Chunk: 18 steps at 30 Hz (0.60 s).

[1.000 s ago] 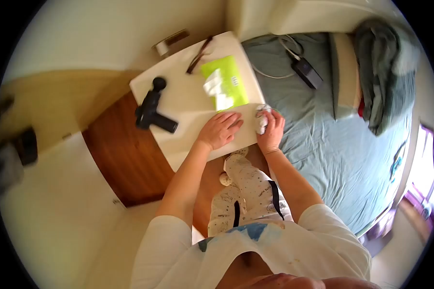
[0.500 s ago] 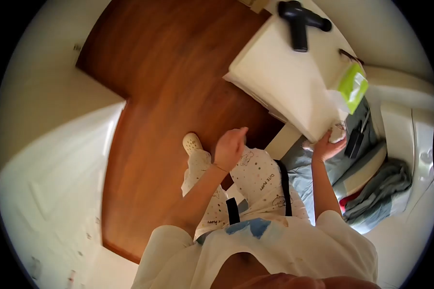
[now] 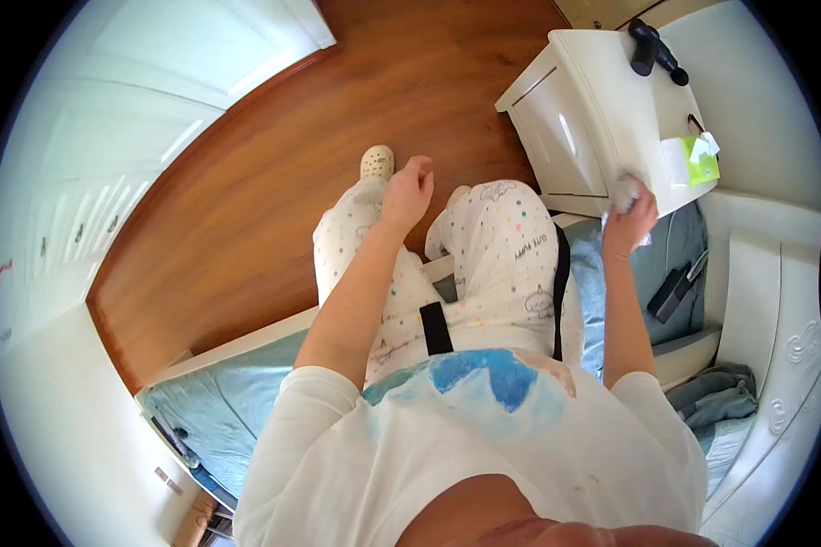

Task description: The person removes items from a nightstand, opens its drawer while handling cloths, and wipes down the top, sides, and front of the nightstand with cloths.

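Observation:
My right hand (image 3: pixel 631 223) is closed round a crumpled white tissue (image 3: pixel 627 193) beside the near corner of the white nightstand (image 3: pixel 602 91). My left hand (image 3: pixel 408 193) hangs above my left leg with its fingers curled; what they hold, if anything, is hidden. On the nightstand top lie a black massage gun (image 3: pixel 655 55) and a green tissue pack (image 3: pixel 702 159) with a white tissue sticking out. A thin dark object (image 3: pixel 694 122) lies near the pack.
A bed with a blue-green sheet (image 3: pixel 223 397) is under and behind me. A black power brick (image 3: pixel 671 292) and folded grey cloth (image 3: pixel 716 397) lie at the right. Brown wooden floor (image 3: pixel 274 201) and white cabinets (image 3: pixel 137 118) stretch out left.
The view has swung left, so the nightstand now shows at the upper right. My left hand has left the nightstand top and curled. My right hand still has the crumpled tissue, now by the nightstand's corner.

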Each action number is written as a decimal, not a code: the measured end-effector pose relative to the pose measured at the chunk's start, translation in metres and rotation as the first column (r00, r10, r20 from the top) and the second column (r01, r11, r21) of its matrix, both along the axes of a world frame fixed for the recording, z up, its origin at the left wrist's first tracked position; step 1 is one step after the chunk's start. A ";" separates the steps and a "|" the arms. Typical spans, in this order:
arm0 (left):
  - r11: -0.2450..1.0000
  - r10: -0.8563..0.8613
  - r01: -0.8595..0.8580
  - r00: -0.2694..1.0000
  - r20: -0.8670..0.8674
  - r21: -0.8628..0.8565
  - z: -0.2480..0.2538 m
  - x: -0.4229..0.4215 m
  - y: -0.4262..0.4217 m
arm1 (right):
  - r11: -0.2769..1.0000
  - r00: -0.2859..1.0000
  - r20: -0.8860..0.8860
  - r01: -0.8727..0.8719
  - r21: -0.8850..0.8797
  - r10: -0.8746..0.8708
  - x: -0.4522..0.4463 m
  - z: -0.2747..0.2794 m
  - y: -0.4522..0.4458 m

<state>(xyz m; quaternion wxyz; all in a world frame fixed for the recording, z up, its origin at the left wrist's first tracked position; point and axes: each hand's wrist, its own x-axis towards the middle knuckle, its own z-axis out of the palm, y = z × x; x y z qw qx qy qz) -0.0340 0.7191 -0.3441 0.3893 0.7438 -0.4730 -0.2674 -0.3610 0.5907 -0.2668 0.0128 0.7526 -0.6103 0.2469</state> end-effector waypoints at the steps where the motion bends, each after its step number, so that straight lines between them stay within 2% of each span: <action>1: 1.000 0.007 -0.007 1.000 0.015 -0.007 0.007 0.000 0.009 | 1.000 1.000 0.015 -0.007 -0.007 0.007 0.008 0.001 0.015; 3: 1.000 0.029 -0.029 0.999 -0.023 -0.012 0.017 -0.001 0.018 | 0.972 0.966 0.201 -0.190 0.141 0.160 0.017 -0.001 0.033; 4: 0.999 0.039 -0.040 0.999 -0.021 -0.023 0.018 0.000 0.022 | 0.971 0.964 0.202 -0.201 0.130 0.173 0.014 -0.003 0.032; 7: 0.991 0.133 -0.130 0.987 -0.095 0.031 0.017 0.006 0.026 | 0.975 0.929 0.296 -0.202 -0.098 0.222 0.008 -0.006 0.019; 8: 0.987 0.161 -0.159 0.977 -0.141 0.029 0.017 0.007 0.025 | 0.958 0.913 0.303 -0.229 -0.171 0.272 0.000 -0.002 0.007; 9: 0.983 0.184 -0.182 0.965 -0.187 0.029 0.016 0.006 0.021 | 0.959 0.915 0.299 -0.227 -0.171 0.270 -0.002 0.009 -0.004; 10: 0.984 0.180 -0.177 0.965 -0.189 0.032 0.011 0.001 0.013 | 0.953 0.919 0.262 -0.258 -0.161 0.294 -0.004 0.023 -0.015; 11: 0.988 0.147 -0.152 0.941 -0.303 0.007 0.005 -0.005 0.002 | 0.945 0.920 0.227 -0.291 -0.149 0.319 -0.007 0.033 -0.028; 12: 0.991 0.112 -0.132 0.905 -0.411 -0.020 0.001 -0.012 -0.009 | 0.940 0.914 0.224 -0.337 -0.044 0.338 -0.011 0.038 -0.040; 13: 0.991 0.112 -0.130 0.906 -0.408 -0.016 0.010 -0.024 -0.024 | 0.941 0.914 0.228 -0.336 -0.042 0.336 -0.016 0.032 -0.048; 15: 0.995 0.085 -0.026 0.747 -0.660 0.099 0.028 -0.058 -0.060 | 0.921 0.923 0.080 -0.382 0.072 0.376 -0.024 0.012 -0.063; 17: 0.981 0.027 0.138 0.607 -0.794 0.139 0.035 -0.085 -0.092 | 0.929 0.928 0.064 -0.368 0.024 0.366 -0.021 0.006 -0.057; 18: 0.975 0.048 0.159 0.539 -0.841 0.157 0.026 -0.102 -0.107 | 0.942 0.938 0.096 -0.336 0.008 0.333 -0.018 0.007 -0.055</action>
